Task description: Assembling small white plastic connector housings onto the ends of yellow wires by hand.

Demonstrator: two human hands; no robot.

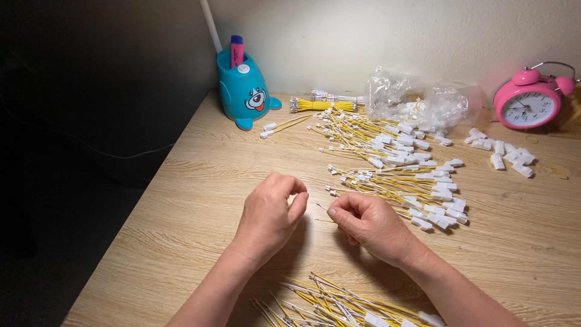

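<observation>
Home desk: pink alarm clock (528, 97), cartoon pen holder (245, 89), wire piles (393, 169).

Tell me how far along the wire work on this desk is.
Done, it seems: a big pile of yellow wires with white connectors fitted lies mid-desk. In hand: the right hand pinches a thin wire, the left hand curled beside it; what it holds is hidden. Left: loose white connectors by the pink alarm clock, a tied yellow bundle, and more wires at the near edge.

Pale wall (339, 36) behind light wooden table (181, 206)
</observation>
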